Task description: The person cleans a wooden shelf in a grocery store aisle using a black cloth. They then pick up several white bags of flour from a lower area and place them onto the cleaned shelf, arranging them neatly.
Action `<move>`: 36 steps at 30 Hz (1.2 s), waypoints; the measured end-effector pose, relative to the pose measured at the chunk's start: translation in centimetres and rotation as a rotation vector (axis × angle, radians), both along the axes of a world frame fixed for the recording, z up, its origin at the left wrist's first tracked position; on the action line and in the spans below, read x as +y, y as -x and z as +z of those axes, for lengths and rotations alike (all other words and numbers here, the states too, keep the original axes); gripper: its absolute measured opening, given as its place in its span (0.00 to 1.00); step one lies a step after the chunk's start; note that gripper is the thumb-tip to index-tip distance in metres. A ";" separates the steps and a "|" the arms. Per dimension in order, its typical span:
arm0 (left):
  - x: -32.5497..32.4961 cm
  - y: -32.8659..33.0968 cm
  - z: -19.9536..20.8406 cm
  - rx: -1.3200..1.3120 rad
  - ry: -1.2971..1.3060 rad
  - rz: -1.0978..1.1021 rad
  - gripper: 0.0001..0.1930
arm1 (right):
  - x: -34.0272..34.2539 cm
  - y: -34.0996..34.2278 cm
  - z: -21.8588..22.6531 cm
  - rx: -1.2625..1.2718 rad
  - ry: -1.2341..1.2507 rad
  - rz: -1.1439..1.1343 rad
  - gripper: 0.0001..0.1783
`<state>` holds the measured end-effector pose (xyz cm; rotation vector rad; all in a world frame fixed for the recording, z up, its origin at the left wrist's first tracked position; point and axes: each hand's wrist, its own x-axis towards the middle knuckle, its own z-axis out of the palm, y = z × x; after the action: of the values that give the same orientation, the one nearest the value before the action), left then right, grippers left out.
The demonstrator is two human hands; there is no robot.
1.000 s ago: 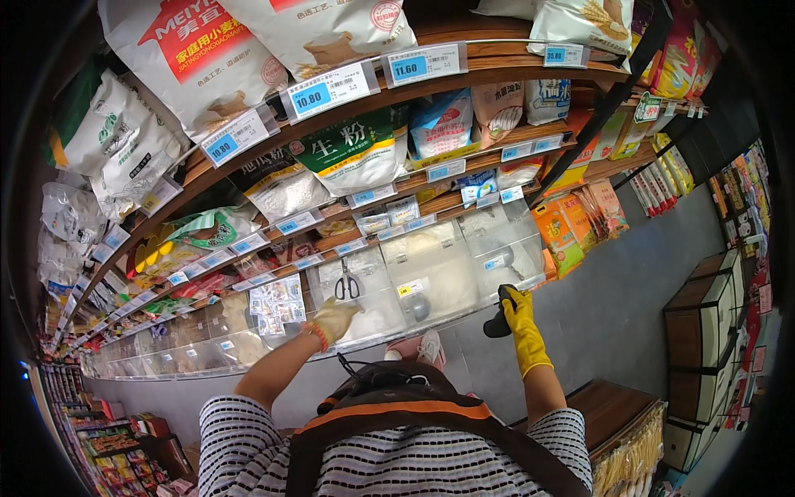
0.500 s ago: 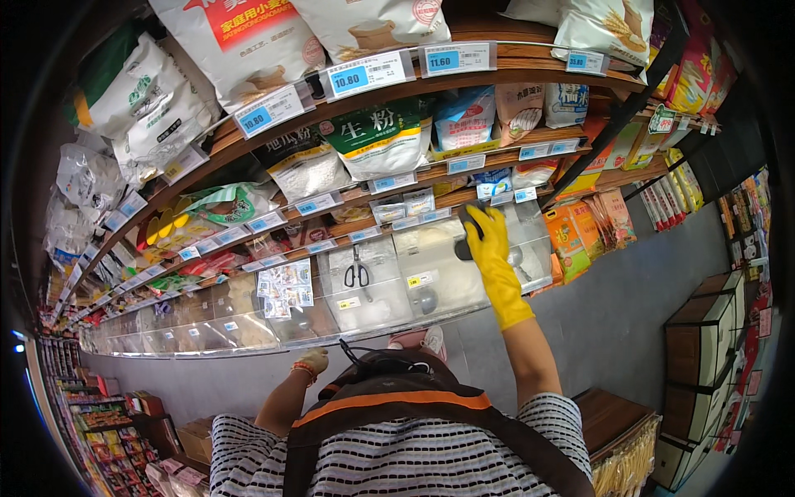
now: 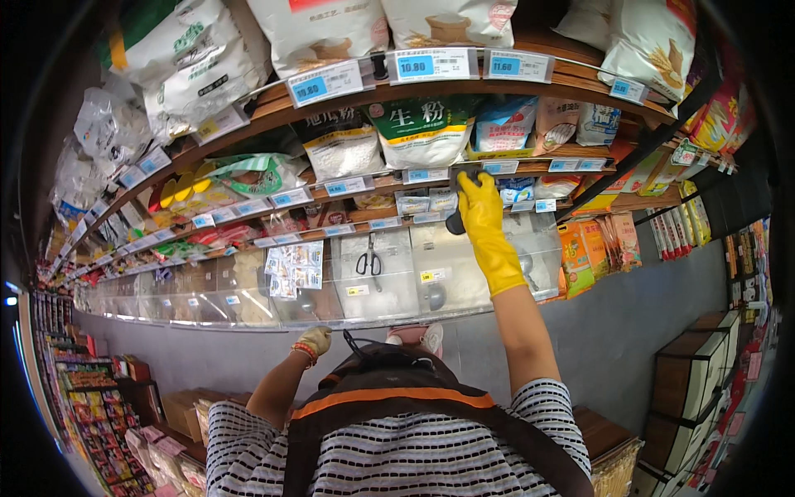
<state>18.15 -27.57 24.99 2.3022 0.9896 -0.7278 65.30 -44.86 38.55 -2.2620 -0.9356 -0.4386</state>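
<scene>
My right hand, in a long yellow rubber glove, is closed round a dark grey cloth. The cloth shows above and to the left of the fingers, against the front edge of a middle shelf beside the price labels. Below it are clear-lidded bins of pale, powdery goods. My left hand wears a pale glove, with an orange-red bracelet at the wrist. It hangs low near the front edge of the bins, its fingers curled and nothing visible in them.
Bags of flour and starch fill the shelves above. Black-handled scissors and a sheet of small packets lie on the bins. Orange packets hang at the right. Dark cabinets stand across the grey floor.
My right hand has moved with the cloth from the bin lids up to the shelf edge. The view has shifted, and my left hand sits slightly higher in it.
</scene>
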 end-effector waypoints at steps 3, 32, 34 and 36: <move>0.6 -3.3 0.6 -0.226 0.004 -0.017 0.19 | -2.8 0.8 -3.0 0.109 -0.149 0.049 0.20; -1.5 -36.4 14.2 -0.896 1.309 0.987 0.21 | -6.0 -7.3 -9.3 0.188 -0.715 -0.377 0.21; -1.6 -36.1 14.1 -0.878 1.234 1.100 0.21 | -6.3 -8.7 -7.7 0.209 -0.726 -0.460 0.20; -1.4 -36.7 13.4 -0.905 1.276 1.170 0.20 | -6.2 -10.5 -6.7 0.160 -0.690 -0.528 0.18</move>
<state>54.88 -28.99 38.44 0.5326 0.7927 0.2258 75.80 -51.10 31.87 -1.8247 -0.0503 -0.6723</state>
